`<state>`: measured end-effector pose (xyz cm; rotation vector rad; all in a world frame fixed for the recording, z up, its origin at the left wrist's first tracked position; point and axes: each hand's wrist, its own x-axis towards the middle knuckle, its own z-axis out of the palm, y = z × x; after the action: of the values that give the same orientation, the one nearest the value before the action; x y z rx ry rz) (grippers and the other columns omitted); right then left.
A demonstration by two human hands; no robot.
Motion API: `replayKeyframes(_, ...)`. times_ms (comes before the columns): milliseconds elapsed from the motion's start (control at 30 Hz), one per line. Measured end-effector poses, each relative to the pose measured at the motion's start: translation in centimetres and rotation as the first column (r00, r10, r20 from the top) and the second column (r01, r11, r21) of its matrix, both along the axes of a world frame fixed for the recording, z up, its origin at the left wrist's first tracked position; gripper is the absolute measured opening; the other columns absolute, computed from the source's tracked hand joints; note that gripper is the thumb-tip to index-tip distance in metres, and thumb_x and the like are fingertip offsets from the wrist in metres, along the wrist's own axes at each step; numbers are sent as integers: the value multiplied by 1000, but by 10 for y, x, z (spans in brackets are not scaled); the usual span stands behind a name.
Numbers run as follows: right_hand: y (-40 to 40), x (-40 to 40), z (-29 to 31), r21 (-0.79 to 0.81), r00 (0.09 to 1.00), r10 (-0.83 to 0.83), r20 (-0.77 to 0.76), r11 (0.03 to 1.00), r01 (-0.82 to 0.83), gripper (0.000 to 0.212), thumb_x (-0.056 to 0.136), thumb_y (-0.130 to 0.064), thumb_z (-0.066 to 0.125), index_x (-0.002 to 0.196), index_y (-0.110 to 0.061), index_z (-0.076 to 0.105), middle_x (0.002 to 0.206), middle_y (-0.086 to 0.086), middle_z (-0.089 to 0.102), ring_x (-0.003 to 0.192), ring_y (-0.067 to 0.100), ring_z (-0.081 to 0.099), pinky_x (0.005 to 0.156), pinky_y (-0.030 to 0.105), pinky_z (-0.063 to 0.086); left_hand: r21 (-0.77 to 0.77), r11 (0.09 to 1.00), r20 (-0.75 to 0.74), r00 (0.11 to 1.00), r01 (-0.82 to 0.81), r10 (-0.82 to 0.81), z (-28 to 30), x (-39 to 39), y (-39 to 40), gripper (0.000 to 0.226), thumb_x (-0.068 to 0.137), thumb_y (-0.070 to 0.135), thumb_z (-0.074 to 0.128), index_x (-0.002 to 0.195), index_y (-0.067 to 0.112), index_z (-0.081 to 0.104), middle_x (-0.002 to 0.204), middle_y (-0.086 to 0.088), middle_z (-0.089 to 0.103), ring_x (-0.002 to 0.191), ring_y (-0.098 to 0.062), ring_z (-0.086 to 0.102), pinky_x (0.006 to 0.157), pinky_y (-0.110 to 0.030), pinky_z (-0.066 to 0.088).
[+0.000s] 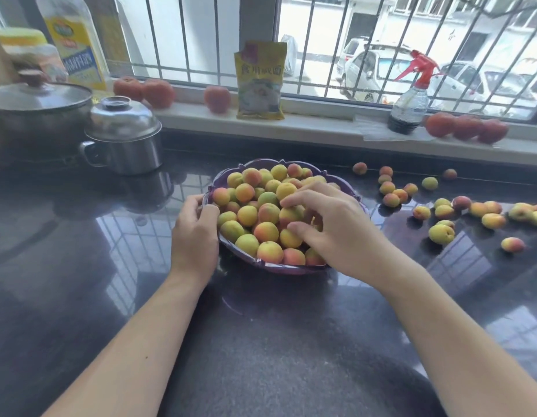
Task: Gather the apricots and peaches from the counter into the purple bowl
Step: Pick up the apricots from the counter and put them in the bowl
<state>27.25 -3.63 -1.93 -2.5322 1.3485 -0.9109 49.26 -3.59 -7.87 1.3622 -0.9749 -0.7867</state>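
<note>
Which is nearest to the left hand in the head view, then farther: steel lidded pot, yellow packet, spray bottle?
From the left hand:
1. Steel lidded pot, on the counter at back left.
2. Yellow packet, on the windowsill, centre.
3. Spray bottle, on the windowsill, far right.

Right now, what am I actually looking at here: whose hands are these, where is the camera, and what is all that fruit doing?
There is no machine here: a person wears one camera on the head, looking down at their own two bare hands. The left hand grips the rim of the purple bowl, steadying it. The right hand rests with curled fingers on the heaped fruit in the bowl; whether it holds one I cannot tell. More loose apricots and peaches lie scattered on the dark counter to the right, not yet gathered. Behind the bowl to the left stand a lidded steel pot and a larger pan. On the windowsill are a yellow packet, a spray bottle and some red fruit.
</note>
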Motion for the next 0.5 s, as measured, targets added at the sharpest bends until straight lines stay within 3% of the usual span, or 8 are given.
replayKeyframes(167, 4, 1, 1, -2, 1000, -8, 17, 1000, 8, 28, 96, -22, 68, 124, -26, 71, 117, -15, 60, 102, 5, 55, 91, 22, 49, 0, 1000, -9, 1000, 0, 0, 1, -1, 1, 26, 82, 37, 48, 96, 25, 67, 76, 20, 68, 76, -3, 60, 70, -31, 45)
replayKeyframes(333, 7, 2, 3, -12, 1000, -19, 18, 1000, 19, 30, 96, -21, 69, 125, -26, 71, 117, -18, 61, 104, 4, 56, 91, 18, 48, 2, 1000, -1, 1000, 6, -6, 3, -1, 2, 28, 83, 37, 47, 99, 24, 67, 75, 24, 68, 70, 6, 59, 69, -30, 45)
replayKeyframes(433, 3, -9, 9, -63, 970, -65, 234, 995, 82, 27, 96, -20, 68, 122, -22, 72, 113, -14, 65, 97, 1, 59, 85, 12, 45, 4, 1000, -9, 1000, 4, -4, 3, 0, 3, 28, 82, 37, 47, 98, 25, 67, 78, 20, 69, 72, 3, 60, 70, -31, 46)
replayKeyframes(500, -13, -34, 7, -88, 885, -218, 411, 957, 276, 19, 97, -15, 63, 112, -19, 74, 107, -10, 67, 96, 5, 62, 84, 17, 48, 0, 1000, -15, 1000, 5, -5, 3, 0, 3, 28, 82, 37, 48, 98, 25, 68, 82, 16, 69, 77, -1, 61, 71, -31, 47)
